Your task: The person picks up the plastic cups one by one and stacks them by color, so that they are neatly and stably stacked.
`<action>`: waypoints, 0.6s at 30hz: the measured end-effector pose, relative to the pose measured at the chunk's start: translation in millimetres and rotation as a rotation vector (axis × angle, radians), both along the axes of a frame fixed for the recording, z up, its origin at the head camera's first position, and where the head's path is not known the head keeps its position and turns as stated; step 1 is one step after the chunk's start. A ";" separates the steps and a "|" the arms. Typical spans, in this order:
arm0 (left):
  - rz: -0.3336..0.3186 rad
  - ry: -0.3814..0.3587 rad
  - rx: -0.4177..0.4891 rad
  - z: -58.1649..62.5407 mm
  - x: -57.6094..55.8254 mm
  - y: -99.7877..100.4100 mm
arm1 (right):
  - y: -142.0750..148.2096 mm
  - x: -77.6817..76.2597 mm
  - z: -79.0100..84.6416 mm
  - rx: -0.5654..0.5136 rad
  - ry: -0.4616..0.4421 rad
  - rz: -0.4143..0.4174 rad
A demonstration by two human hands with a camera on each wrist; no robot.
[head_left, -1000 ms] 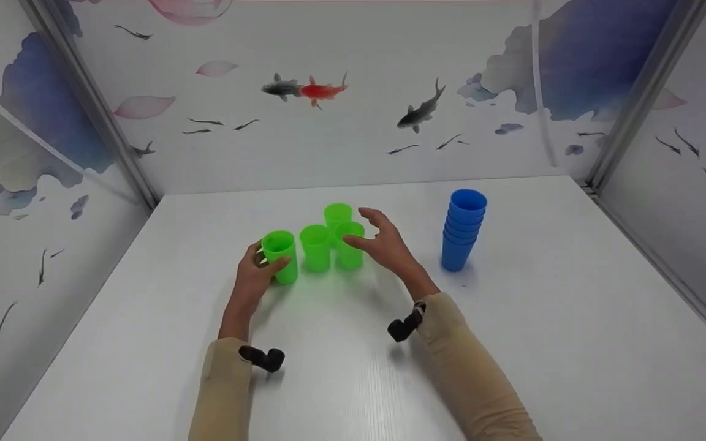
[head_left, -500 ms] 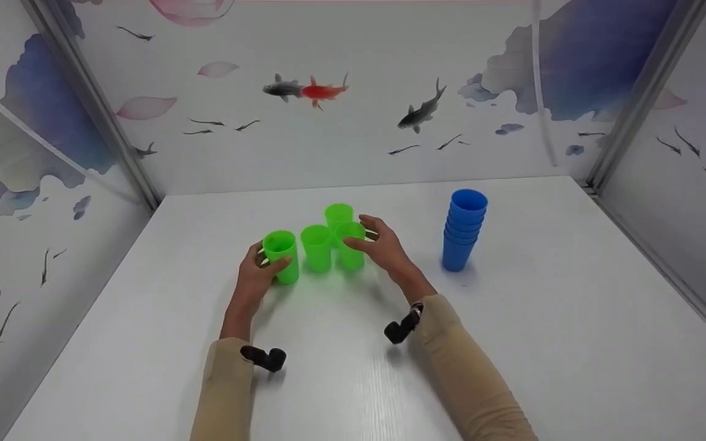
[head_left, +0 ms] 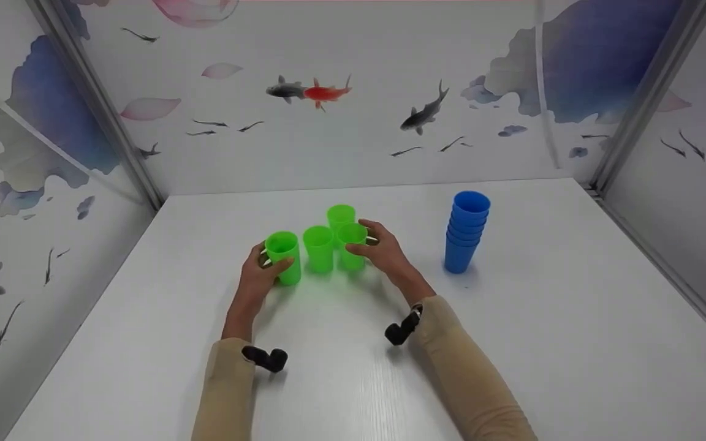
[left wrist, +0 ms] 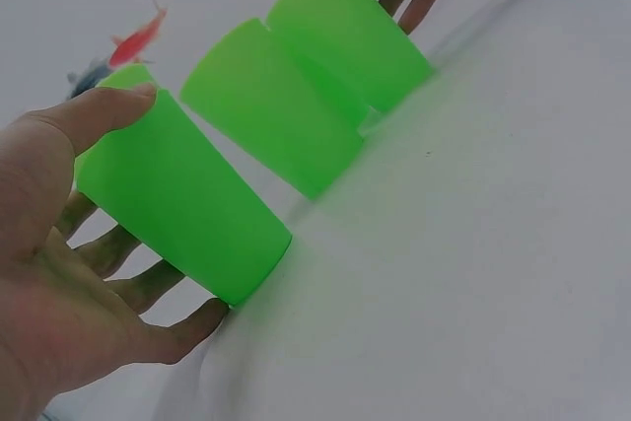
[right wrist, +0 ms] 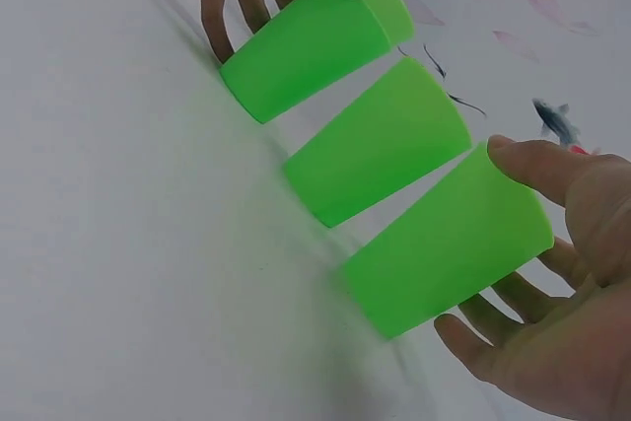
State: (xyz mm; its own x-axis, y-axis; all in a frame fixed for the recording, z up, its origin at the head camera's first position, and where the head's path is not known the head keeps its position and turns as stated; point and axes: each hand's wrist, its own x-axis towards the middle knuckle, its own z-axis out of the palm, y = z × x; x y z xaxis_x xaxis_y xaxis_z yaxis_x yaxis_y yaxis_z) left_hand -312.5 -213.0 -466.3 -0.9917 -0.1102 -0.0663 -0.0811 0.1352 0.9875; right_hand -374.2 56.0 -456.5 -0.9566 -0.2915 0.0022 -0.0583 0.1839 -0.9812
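Observation:
My left hand [head_left: 259,275] grips a green plastic cup [left wrist: 182,194] at the left end of a front row, thumb on its near side and fingers round the far side. A second green cup [head_left: 318,250] stands upright in the middle of the row, between the hands. At the row's right end is another green cup [right wrist: 449,244], with my right hand [head_left: 388,251] round it, thumb at the rim and fingers along its outer side. Behind these two stands a further green cup [head_left: 341,213], partly hidden.
A tall stack of nested blue cups [head_left: 467,233] stands upright on the white table [head_left: 549,306], right of the right hand. White panels printed with fish and petals [head_left: 224,153] enclose the table at the back and sides.
My right hand has come down and closed in on the right-hand green cup, its fingers and thumb drawing round it. The left hand keeps its grip, and the cups stand where they were.

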 end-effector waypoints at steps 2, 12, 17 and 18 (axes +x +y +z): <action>-0.002 0.007 0.000 0.1 0.1 0.6 | -0.7 -0.1 0.3 0.000 0.003 -0.014; -0.003 0.005 0.004 -0.9 0.7 -0.2 | -0.4 3.6 10.8 0.003 0.017 -0.040; 0.002 -0.008 -0.010 -0.2 -0.1 -0.7 | 2.8 7.0 19.3 -0.021 0.036 -0.026; 0.001 -0.008 -0.011 -0.1 -0.2 -0.8 | 3.2 7.6 21.2 -0.024 0.039 -0.024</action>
State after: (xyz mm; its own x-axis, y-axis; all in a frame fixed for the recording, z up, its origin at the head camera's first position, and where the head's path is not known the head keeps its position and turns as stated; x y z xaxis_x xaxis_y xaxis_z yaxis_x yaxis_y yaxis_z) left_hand -312.7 -213.8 -466.4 -0.9910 -0.1122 -0.0731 -0.0891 0.1456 0.9853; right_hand -366.6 59.2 -435.2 -0.9625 -0.2674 0.0462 -0.0923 0.1626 -0.9824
